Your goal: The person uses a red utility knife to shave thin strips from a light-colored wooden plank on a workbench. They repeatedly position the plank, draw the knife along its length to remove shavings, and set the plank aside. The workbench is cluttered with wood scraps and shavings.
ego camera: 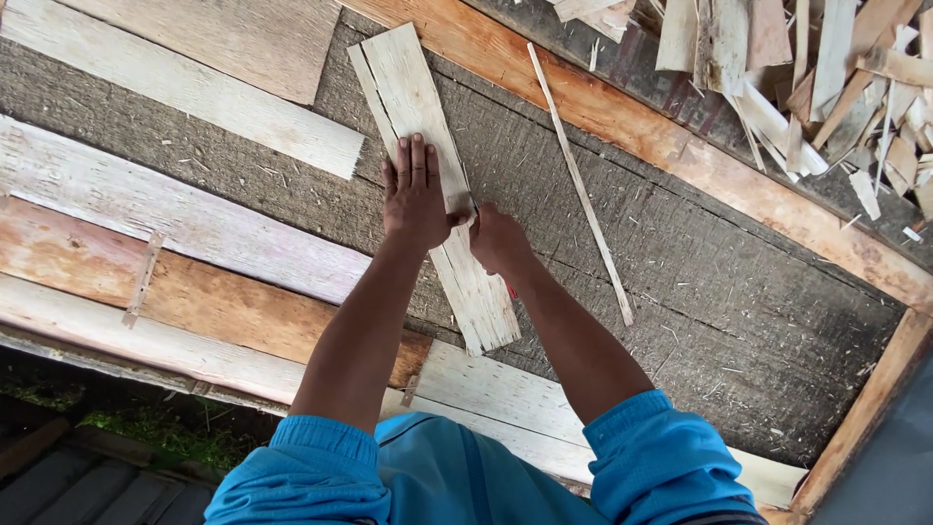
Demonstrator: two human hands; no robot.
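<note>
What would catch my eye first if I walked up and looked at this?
Two hands on a pale wooden strip lying mid-table: the left hand presses flat on it, the right hand is fisted at its edge. Top right, a heap of pale wood offcuts lies beyond the table's orange wooden rim.

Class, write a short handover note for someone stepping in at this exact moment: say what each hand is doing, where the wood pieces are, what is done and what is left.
Left hand: flat, pressing the pale veneer strip onto the grey work surface.
Right hand: closed at the strip's right edge, about midway along; something red shows under it, too hidden to identify.
A thin sliver lies to the right, apart from the strip.
Offcuts pile lies beyond the wooden frame.
Done: one sliver seems split off.
Left: the rest of the strip, apparently.
</note>
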